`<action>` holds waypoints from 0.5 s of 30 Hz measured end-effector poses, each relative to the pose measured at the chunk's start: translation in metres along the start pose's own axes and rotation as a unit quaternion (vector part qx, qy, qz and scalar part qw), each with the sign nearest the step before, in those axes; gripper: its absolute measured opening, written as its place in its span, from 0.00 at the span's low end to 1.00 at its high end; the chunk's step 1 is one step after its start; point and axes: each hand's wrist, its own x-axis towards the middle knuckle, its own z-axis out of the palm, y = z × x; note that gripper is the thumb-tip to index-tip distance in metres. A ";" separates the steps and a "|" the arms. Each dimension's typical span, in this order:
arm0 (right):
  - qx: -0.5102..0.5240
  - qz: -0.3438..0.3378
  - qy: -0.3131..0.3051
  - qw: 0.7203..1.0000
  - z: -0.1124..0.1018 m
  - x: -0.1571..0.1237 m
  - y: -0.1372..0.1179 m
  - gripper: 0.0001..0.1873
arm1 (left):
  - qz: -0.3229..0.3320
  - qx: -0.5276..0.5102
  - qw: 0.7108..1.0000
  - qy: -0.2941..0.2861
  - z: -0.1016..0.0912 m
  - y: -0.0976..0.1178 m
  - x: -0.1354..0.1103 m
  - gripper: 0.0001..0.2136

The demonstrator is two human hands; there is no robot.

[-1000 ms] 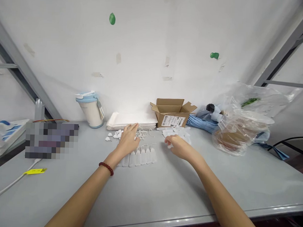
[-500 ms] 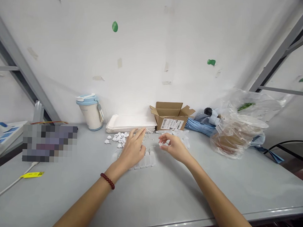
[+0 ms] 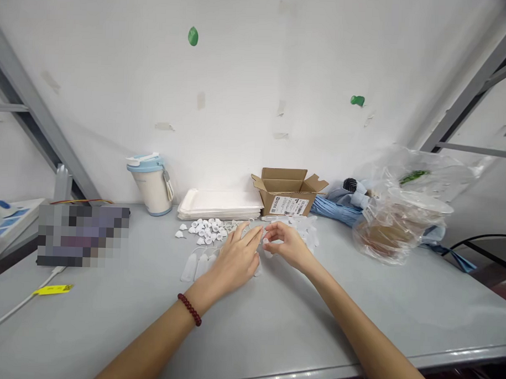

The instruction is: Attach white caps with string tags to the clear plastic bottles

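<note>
My right hand (image 3: 287, 245) pinches a small translucent plastic tube (image 3: 265, 242) between thumb and fingertips, mostly hidden by the fingers. Close on its left is my left hand (image 3: 237, 259), its fingers stretched out and its thumb apart, fingertips almost at the tube. Whether they touch it, I cannot tell. Beneath and left of that hand, several flat translucent tubes (image 3: 189, 268) with thin loops lie in a row, partly covered. A heap of small white cone-shaped caps (image 3: 208, 228) sits behind them. More clear tubes (image 3: 309, 234) are piled behind my right hand.
At the back stand a stack of white envelopes (image 3: 221, 203), an open cardboard box (image 3: 289, 204) and a blue-lidded tumbler (image 3: 151, 188). Blue cloth straps (image 3: 337, 210) and a plastic-wrapped spool (image 3: 401, 228) are on the right. A white cable (image 3: 14, 311) crosses the left of the table.
My left hand has moved right, up to my right hand, uncovering more of the row of tubes. My right hand stays nearly in place, still pinching the small tube.
</note>
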 end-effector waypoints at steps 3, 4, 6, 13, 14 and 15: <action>-0.017 -0.003 -0.008 1.000 0.000 0.000 0.002 0.19 | 0.005 -0.001 1.000 -0.004 0.002 0.000 0.000 0.23; -0.025 -0.004 -0.009 1.000 0.000 0.000 0.003 0.18 | 0.007 -0.003 1.000 -0.006 0.002 0.000 0.000 0.23; -0.045 -0.007 -0.011 0.999 0.000 0.001 0.005 0.17 | 0.012 -0.007 1.000 -0.012 0.003 0.000 0.000 0.23; -0.122 -0.020 -0.010 0.992 0.002 0.001 0.006 0.13 | 0.024 -0.031 0.999 -0.020 0.002 0.002 0.000 0.24; -0.131 -0.023 -0.008 0.991 0.002 0.000 0.005 0.13 | 0.023 -0.032 0.999 -0.021 0.001 0.003 0.000 0.24; -0.143 -0.025 -0.005 0.989 0.003 0.000 0.005 0.13 | 0.022 -0.033 0.999 -0.022 0.001 0.004 0.000 0.24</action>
